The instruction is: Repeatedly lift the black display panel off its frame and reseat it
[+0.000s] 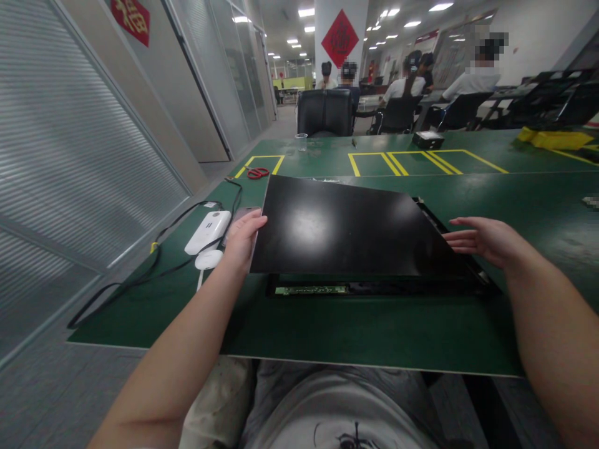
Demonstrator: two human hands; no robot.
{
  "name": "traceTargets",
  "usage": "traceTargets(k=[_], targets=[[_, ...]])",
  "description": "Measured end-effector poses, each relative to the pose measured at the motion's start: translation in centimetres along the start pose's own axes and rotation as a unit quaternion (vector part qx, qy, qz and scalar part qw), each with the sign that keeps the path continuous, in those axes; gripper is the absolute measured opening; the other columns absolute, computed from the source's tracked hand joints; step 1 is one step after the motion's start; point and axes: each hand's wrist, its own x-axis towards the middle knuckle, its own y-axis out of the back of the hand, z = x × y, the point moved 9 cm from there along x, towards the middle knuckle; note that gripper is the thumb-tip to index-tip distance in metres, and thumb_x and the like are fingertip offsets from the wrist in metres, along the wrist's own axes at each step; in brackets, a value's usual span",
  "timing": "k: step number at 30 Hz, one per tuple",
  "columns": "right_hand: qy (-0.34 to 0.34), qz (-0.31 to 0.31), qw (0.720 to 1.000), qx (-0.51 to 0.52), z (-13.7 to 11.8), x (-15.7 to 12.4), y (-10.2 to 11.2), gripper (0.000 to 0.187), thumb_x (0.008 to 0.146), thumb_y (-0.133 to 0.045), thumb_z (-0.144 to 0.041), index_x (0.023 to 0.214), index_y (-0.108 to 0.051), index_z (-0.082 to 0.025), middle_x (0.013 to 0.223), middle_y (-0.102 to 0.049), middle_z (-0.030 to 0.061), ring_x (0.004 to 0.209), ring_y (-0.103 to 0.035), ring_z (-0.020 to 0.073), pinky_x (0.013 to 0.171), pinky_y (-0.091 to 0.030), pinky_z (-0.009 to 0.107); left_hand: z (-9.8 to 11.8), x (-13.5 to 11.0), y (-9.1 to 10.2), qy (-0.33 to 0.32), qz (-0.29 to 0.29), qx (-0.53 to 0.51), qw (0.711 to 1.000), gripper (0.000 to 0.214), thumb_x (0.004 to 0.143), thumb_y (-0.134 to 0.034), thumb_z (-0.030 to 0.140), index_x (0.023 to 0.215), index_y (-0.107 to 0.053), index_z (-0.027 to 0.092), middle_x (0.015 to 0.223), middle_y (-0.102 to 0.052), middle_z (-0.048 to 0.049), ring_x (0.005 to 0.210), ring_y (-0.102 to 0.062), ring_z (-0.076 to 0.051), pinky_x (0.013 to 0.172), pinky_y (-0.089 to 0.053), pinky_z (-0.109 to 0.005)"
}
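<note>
A flat black screen panel [337, 234] is tilted over a black frame [393, 288], its left side raised higher than its right. My left hand [246, 234] grips the panel's left edge, thumb on the glossy face and the other fingers out of sight behind it. Close to the panel's right edge is my right hand [489, 240], fingers stretched out and apart from the thumb; whether the fingertips touch the edge I cannot tell. A green circuit board [311, 290] shows along the near side of the frame, under the panel.
Left of the panel lie a white power bank [208, 232], a white earbud case [208, 259], a phone [248, 215] and black cables [135, 279]. Red-handled scissors [258, 173], a clear cup [301, 142] and a black box [427, 140] are farther back. Several people sit beyond the table.
</note>
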Motion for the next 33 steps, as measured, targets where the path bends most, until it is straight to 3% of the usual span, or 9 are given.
traceTargets(k=[8, 20, 27, 33], targets=[[0.004, 0.042, 0.999, -0.007, -0.5, -0.1, 1.1, 0.012, 0.094, -0.046, -0.027, 0.1, -0.052, -0.02, 0.063, -0.069, 0.0108, 0.057, -0.069, 0.0204, 0.052, -0.056, 0.026, -1.3, -0.4, -0.6, 0.041, -0.01, 0.015, 0.999, 0.032, 0.059, -0.079, 0.027, 0.088, -0.074, 0.015, 0.081, -0.076, -0.0058, 0.088, -0.073, -0.027, 0.082, -0.059, -0.039], [0.027, 0.037, 0.998, -0.036, -0.7, -0.4, 0.5, 0.011, 0.092, -0.051, -0.025, 0.1, -0.054, -0.018, 0.066, -0.071, 0.0122, 0.06, -0.071, 0.0216, 0.054, -0.058, 0.027, -0.8, -0.6, -0.7, 0.036, 0.0, 0.016, 0.999, 0.031, 0.056, -0.079, 0.024, 0.085, -0.073, 0.015, 0.077, -0.076, -0.0051, 0.082, -0.073, -0.026, 0.081, -0.059, -0.04], [0.028, 0.049, 0.997, -0.049, -0.9, -0.6, 0.7, 0.008, 0.089, -0.053, -0.019, 0.096, -0.056, -0.018, 0.064, -0.07, 0.0115, 0.058, -0.07, 0.0214, 0.054, -0.058, 0.028, -1.8, -0.6, -1.1, 0.068, -0.019, 0.027, 0.997, 0.03, 0.058, -0.08, 0.021, 0.086, -0.073, 0.015, 0.081, -0.077, -0.0067, 0.088, -0.073, -0.027, 0.08, -0.059, -0.039], [0.027, 0.061, 0.997, -0.047, -1.1, -0.9, 0.7, 0.006, 0.088, -0.054, -0.016, 0.093, -0.056, -0.018, 0.061, -0.068, 0.0093, 0.054, -0.068, 0.0193, 0.05, -0.056, 0.024, -3.1, -0.4, -0.9, 0.084, -0.018, 0.027, 0.996, 0.023, 0.06, -0.076, 0.02, 0.082, -0.073, 0.016, 0.075, -0.076, -0.0049, 0.076, -0.072, -0.024, 0.072, -0.058, -0.035]])
